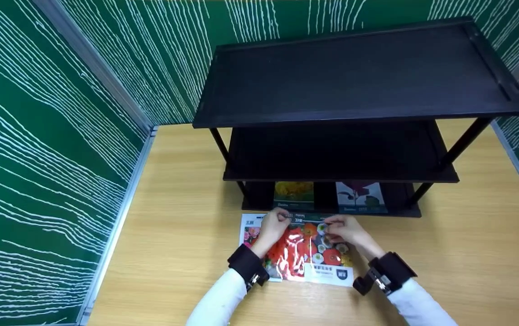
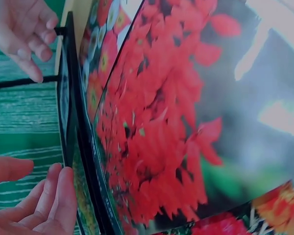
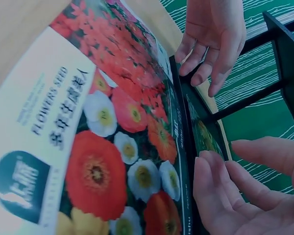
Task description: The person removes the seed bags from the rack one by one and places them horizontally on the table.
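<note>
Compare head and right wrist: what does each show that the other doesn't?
Head only: flat packet with dark red flower on the black tiered rack, white sleeves, black wrist bands.

Right wrist only: legible dark "FLOWERS SEED" lettering.

Both: glossy orange-and-white poppy packet, glossy red-flowered packet, left hand, right hand, the rack, white-streaked green wall.

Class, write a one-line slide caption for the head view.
Left hand and right hand over flower-print packets before a black three-tier shelf, whose bottom tier shows two more.
</note>
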Demonstrator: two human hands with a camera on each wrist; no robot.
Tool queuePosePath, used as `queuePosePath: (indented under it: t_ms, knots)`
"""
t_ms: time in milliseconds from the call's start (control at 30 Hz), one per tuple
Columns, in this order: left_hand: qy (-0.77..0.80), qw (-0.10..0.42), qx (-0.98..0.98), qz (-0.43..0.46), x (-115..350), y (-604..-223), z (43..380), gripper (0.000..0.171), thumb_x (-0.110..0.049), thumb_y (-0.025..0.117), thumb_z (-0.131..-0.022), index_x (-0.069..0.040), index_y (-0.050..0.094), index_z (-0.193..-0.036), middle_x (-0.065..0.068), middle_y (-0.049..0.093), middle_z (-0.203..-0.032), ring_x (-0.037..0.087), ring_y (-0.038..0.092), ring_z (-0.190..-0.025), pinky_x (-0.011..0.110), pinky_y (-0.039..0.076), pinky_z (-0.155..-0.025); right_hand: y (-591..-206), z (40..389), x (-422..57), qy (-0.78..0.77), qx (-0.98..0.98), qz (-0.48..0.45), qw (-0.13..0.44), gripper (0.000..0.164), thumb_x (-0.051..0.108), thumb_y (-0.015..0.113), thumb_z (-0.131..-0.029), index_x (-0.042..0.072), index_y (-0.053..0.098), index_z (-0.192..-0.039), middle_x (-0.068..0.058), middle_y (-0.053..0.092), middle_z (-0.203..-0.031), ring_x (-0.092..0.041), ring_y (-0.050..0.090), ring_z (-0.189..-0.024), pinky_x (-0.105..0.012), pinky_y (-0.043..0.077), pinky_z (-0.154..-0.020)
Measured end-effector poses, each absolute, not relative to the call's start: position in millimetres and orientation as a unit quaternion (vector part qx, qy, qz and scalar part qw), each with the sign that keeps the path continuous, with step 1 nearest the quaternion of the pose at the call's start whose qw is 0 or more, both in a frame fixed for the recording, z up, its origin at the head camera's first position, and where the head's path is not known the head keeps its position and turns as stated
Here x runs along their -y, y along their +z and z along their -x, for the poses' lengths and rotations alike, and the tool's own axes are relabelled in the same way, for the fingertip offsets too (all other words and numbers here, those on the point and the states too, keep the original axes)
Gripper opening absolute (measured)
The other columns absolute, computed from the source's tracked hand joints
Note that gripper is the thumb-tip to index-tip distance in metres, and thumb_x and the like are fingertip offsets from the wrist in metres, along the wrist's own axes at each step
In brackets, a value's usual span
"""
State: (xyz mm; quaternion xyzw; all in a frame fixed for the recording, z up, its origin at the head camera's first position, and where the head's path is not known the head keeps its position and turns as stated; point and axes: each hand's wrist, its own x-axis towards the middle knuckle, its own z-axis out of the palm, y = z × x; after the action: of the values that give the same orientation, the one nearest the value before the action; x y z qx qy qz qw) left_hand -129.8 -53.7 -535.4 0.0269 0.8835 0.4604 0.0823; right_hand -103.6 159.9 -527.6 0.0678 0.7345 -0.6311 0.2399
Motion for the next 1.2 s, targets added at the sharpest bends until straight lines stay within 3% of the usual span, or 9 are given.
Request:
queuePosePath:
  t_ms: [233,367,500,600,767,933,1033,1133,1200]
  knots:
    - [0.482,0.059,-0.873,-0.036,57,-536,143,0.018,-0.001,0.057,-0.079,0.004,0.061,-0.096,0.009,0.06,-0.074,0.015,0.053,-0.062,0.021,0.041,-0.054,-528,121,-160,-0.633,-0.743,-0.058,0.21,0.034,0.0,0.048,-0.086,-0.014,0.045,-0.117,-0.019,0.06,-0.092,-0.027,0.061,-0.081,-0.033,0.052,-0.072]
    - [0.484,0.045,-0.873,-0.04,60,-540,153,0.017,-0.005,0.057,-0.082,0.002,0.062,-0.096,0.011,0.062,-0.078,0.019,0.058,-0.066,0.026,0.047,-0.059,-530,128,-161,-0.644,-0.737,-0.053,0.2,0.035,0.002,0.046,-0.088,-0.013,0.043,-0.12,-0.024,0.057,-0.099,-0.03,0.058,-0.089,-0.036,0.049,-0.08]
    - [0.467,-0.01,-0.881,-0.072,66,-606,188,0.018,-0.019,0.057,-0.081,-0.008,0.065,-0.093,0.002,0.063,-0.075,0.012,0.057,-0.062,0.024,0.046,-0.054,-533,132,-161,-0.652,-0.734,-0.043,0.187,0.036,0.006,0.047,-0.089,-0.011,0.043,-0.121,-0.023,0.055,-0.102,-0.03,0.056,-0.092,-0.038,0.047,-0.083]
    - [0.442,-0.05,-0.892,-0.084,67,-656,216,0.018,-0.018,0.054,-0.079,-0.01,0.066,-0.091,0.002,0.063,-0.074,0.012,0.055,-0.06,0.023,0.044,-0.052,-544,136,-163,-0.656,-0.737,-0.027,0.16,0.037,0.012,0.051,-0.089,-0.008,0.046,-0.119,-0.019,0.057,-0.102,-0.027,0.056,-0.092,-0.036,0.047,-0.083]
    - [0.461,-0.074,-0.88,-0.086,68,-688,243,0.011,-0.022,0.055,-0.078,-0.019,0.063,-0.084,-0.006,0.059,-0.07,0.007,0.048,-0.054,0.02,0.039,-0.049,-588,155,-172,-0.667,-0.735,-0.02,0.118,0.038,0.019,0.052,-0.089,-0.003,0.048,-0.119,-0.016,0.055,-0.106,-0.021,0.056,-0.093,-0.034,0.046,-0.084]
    - [0.456,-0.056,-0.887,-0.05,67,-698,263,0.013,-0.024,0.061,-0.079,-0.015,0.065,-0.088,-0.001,0.061,-0.073,0.012,0.052,-0.057,0.026,0.043,-0.052,-630,179,-178,-0.655,-0.748,-0.026,0.103,0.038,0.022,0.051,-0.09,0.004,0.046,-0.122,-0.015,0.05,-0.116,-0.022,0.052,-0.102,-0.031,0.044,-0.089]
    - [0.463,-0.073,-0.882,-0.058,69,-737,285,0.015,-0.021,0.056,-0.081,-0.015,0.065,-0.092,-0.002,0.059,-0.07,0.011,0.044,-0.049,0.024,0.037,-0.047,-621,182,-175,-0.659,-0.743,-0.03,0.108,0.043,0.025,0.053,-0.089,0.003,0.044,-0.124,-0.016,0.046,-0.122,-0.026,0.047,-0.108,-0.032,0.04,-0.092]
    - [0.469,-0.111,-0.873,-0.074,74,-798,318,0.016,-0.023,0.053,-0.082,-0.023,0.064,-0.094,-0.009,0.056,-0.069,0.007,0.032,-0.047,0.022,0.027,-0.045,-585,176,-168,-0.664,-0.736,-0.031,0.13,0.047,0.027,0.052,-0.089,0.0,0.041,-0.127,-0.02,0.042,-0.125,-0.031,0.044,-0.111,-0.036,0.039,-0.094]
    - [0.479,-0.106,-0.869,-0.067,78,-836,340,0.014,-0.026,0.055,-0.083,-0.028,0.064,-0.094,-0.011,0.058,-0.072,0.007,0.033,-0.048,0.023,0.028,-0.046,-560,172,-163,-0.673,-0.725,-0.033,0.147,0.048,0.023,0.051,-0.09,-0.003,0.039,-0.128,-0.023,0.04,-0.125,-0.035,0.042,-0.113,-0.039,0.037,-0.096]
